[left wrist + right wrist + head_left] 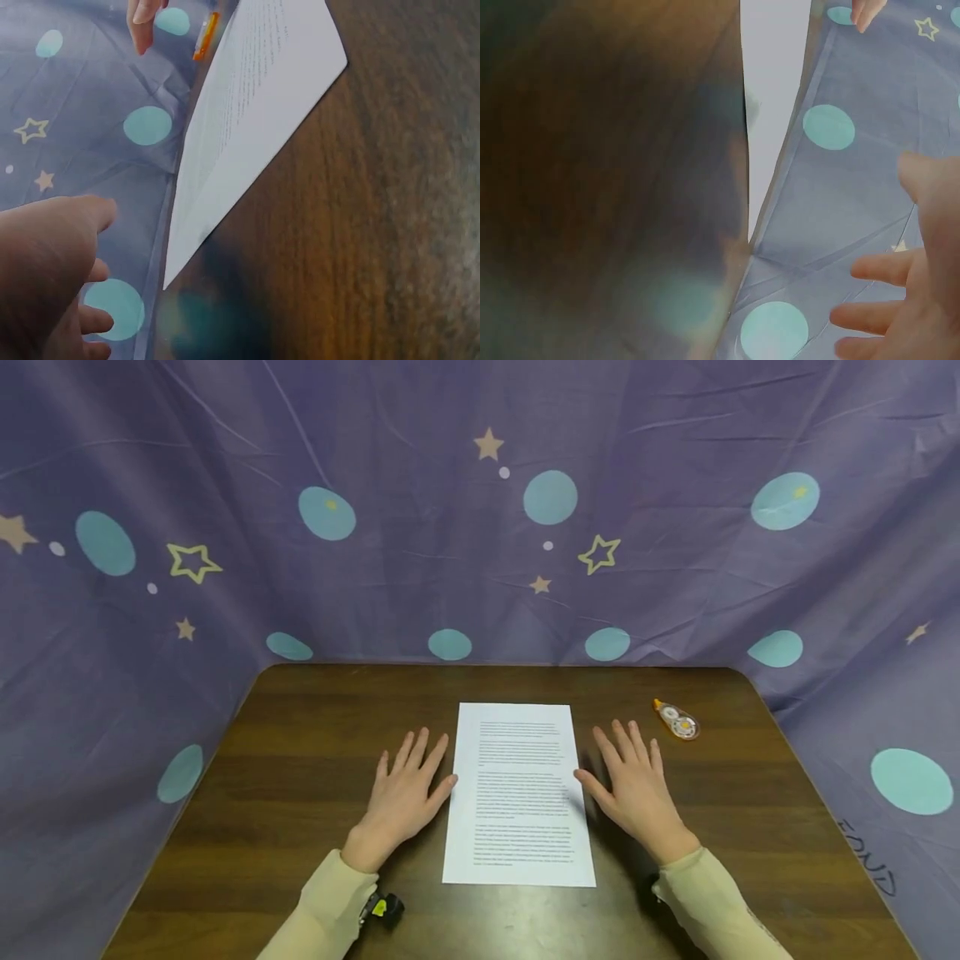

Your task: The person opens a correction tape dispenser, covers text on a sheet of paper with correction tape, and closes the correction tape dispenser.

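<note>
One printed sheet (519, 795), whole in head view only

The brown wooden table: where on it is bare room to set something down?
The brown wooden table is bare between its left edge and the left hand, and between its right edge and the right hand. Crowded: the middle, where the white printed paper sheet lies between both hands, and around the clear-and-orange tape dispenser, far right.

Dark handwritten capitals (868, 860) on purple cloth (862, 718), right of desk (337, 710): last three read "OND", first unclear, either F or E. White paper sheet (466, 793): paragraphs of printed text (521, 793), too small to read in head view, likewise illegible in left wrist view.
</note>
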`<control>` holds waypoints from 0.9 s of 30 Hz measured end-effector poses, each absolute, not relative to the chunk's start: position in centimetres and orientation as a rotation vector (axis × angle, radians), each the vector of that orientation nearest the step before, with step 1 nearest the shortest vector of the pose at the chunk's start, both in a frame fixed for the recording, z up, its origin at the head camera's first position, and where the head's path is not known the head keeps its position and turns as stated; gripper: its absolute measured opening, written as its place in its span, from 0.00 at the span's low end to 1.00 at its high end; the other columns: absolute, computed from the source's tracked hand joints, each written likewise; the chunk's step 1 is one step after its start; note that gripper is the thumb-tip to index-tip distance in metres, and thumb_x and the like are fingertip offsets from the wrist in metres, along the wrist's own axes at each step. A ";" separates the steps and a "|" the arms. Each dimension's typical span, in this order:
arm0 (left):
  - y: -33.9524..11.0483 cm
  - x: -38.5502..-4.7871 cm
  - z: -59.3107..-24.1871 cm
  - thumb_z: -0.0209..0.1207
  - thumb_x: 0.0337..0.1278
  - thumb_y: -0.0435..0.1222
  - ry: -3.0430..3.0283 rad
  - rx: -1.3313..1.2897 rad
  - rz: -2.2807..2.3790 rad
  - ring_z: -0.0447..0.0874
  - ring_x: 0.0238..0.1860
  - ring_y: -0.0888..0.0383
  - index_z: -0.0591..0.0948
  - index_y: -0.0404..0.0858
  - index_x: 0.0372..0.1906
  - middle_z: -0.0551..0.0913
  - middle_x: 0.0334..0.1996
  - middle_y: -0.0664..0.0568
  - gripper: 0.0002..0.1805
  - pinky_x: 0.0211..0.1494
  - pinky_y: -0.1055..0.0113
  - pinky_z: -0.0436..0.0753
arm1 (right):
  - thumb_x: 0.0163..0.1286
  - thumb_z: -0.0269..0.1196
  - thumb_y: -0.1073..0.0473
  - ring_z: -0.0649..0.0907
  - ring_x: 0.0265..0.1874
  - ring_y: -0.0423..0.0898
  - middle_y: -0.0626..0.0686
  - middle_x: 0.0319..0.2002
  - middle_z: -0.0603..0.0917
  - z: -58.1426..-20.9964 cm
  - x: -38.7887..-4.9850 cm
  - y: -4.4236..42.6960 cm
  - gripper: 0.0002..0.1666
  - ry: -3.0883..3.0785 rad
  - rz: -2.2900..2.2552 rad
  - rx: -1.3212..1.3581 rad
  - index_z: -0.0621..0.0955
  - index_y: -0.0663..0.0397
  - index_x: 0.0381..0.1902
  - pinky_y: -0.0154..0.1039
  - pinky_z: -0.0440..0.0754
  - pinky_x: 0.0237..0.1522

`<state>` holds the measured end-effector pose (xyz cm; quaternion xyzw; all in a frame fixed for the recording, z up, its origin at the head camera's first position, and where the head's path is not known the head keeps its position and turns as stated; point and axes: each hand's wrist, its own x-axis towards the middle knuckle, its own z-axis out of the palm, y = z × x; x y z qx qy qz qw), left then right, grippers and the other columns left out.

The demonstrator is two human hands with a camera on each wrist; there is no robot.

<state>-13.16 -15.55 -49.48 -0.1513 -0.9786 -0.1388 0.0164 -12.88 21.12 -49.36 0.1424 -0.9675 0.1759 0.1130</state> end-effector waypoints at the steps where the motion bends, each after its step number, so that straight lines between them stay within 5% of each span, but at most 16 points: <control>1: -15.5 -13.2 -49.5 0.53 0.78 0.56 -3.037 -0.476 -0.449 0.52 0.81 0.36 0.64 0.44 0.81 0.57 0.81 0.36 0.37 0.73 0.27 0.58 | 0.74 0.63 0.35 0.57 0.78 0.74 0.72 0.76 0.64 -49.4 -13.0 21.2 0.45 -2.834 0.522 0.422 0.70 0.61 0.75 0.77 0.54 0.70; 6: -15.4 -13.7 -49.9 0.60 0.75 0.48 -3.014 -0.481 -0.500 0.71 0.72 0.36 0.78 0.38 0.70 0.75 0.70 0.36 0.28 0.62 0.33 0.75 | 0.75 0.66 0.43 0.68 0.71 0.75 0.75 0.69 0.72 -49.1 -13.9 22.0 0.38 -2.821 0.529 0.437 0.75 0.67 0.69 0.73 0.66 0.67; 10: -15.3 -14.1 -50.0 0.63 0.73 0.46 -3.044 -0.493 -0.528 0.79 0.62 0.41 0.82 0.38 0.65 0.82 0.61 0.42 0.23 0.56 0.39 0.81 | 0.75 0.67 0.51 0.81 0.57 0.70 0.73 0.57 0.80 -48.3 -15.1 23.1 0.28 -2.834 0.541 0.425 0.79 0.69 0.61 0.67 0.79 0.54; 15: -15.3 -14.3 -50.0 0.65 0.71 0.45 -3.078 -0.569 -0.538 0.79 0.60 0.44 0.81 0.39 0.65 0.81 0.61 0.43 0.24 0.52 0.43 0.83 | 0.76 0.64 0.56 0.85 0.43 0.65 0.70 0.47 0.83 -47.3 -17.3 25.5 0.21 -2.903 0.556 0.377 0.81 0.70 0.55 0.62 0.84 0.41; 27: -15.1 -14.4 -50.1 0.66 0.69 0.47 -3.122 -0.666 -0.411 0.75 0.64 0.41 0.80 0.38 0.67 0.78 0.65 0.40 0.28 0.61 0.39 0.78 | 0.75 0.60 0.51 0.80 0.47 0.76 0.75 0.48 0.73 -47.7 -22.7 32.5 0.30 -3.131 0.402 0.056 0.71 0.73 0.61 0.69 0.80 0.37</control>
